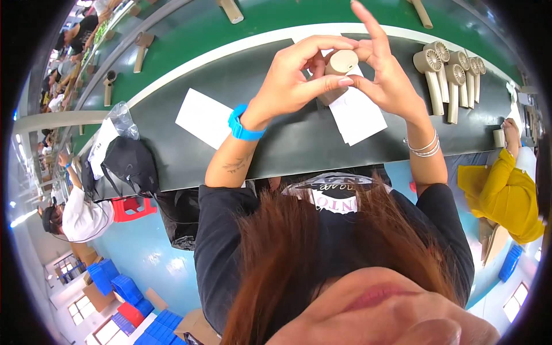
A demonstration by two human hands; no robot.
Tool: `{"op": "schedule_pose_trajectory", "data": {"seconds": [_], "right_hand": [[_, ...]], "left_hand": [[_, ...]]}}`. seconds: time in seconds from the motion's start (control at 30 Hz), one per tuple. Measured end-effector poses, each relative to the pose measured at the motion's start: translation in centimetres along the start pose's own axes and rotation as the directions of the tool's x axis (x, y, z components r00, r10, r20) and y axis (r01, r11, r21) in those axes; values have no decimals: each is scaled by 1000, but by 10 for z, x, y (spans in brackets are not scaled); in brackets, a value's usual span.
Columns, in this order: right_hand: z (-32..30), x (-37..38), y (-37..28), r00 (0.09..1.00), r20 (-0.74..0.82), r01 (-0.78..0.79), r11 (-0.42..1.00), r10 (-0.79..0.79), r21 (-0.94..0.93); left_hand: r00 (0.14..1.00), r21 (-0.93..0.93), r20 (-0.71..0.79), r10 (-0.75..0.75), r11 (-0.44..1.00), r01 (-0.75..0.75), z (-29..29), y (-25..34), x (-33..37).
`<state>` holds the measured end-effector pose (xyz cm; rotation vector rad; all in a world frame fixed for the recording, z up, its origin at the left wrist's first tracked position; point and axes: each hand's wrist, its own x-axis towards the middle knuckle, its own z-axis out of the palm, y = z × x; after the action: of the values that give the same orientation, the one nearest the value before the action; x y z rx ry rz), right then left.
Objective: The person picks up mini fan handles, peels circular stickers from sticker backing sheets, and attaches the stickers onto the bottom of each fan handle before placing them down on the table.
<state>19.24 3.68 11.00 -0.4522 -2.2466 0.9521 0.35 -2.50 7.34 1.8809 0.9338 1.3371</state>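
Here, both hands (287, 80) clamp a beige cylinder (343, 61); its lower side is partly hidden behind them.

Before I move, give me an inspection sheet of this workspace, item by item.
Surface: dark table, with a green belt beyond its pale border.
Job's things: beige cylindrical piece held up over white paper; a group of beige handheld fans lies to the right.
Clutter: black bag and clear plastic bag at the left; another white sheet lies nearer the middle.
Grip: left hand has thumb and fingers around the piece; right hand is at its right side, one finger raised, contact unclear.
Cables: nothing seen on the tabletop.
Surroundings: person in yellow at right, person in white and red stool at left, blue crates behind.
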Motion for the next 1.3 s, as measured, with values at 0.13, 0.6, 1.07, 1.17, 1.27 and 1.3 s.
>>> {"op": "schedule_pose_trajectory", "data": {"seconds": [0.13,0.6,1.07,1.17,1.27,1.3], "right_hand": [[6,-14,0,972,-223,-32,982,73,184],[26,-68,-22,895,-403,-110,970,190,215],[37,-63,-25,903,-349,-120,927,251,356],[38,-63,-22,913,-315,-125,912,260,390],[38,-64,-22,914,-294,-142,899,280,414],[37,-64,-23,909,-294,-157,897,295,412]], "left_hand": [[976,-119,-215,-34,993,9,18,2,-18],[893,-143,-443,-76,990,13,58,4,-50],[910,-402,-362,-200,915,41,64,9,-60],[919,-423,-345,-191,905,29,65,8,-60],[918,-449,-334,-214,892,45,67,8,-59],[918,-450,-332,-216,892,46,68,8,-59]]}}
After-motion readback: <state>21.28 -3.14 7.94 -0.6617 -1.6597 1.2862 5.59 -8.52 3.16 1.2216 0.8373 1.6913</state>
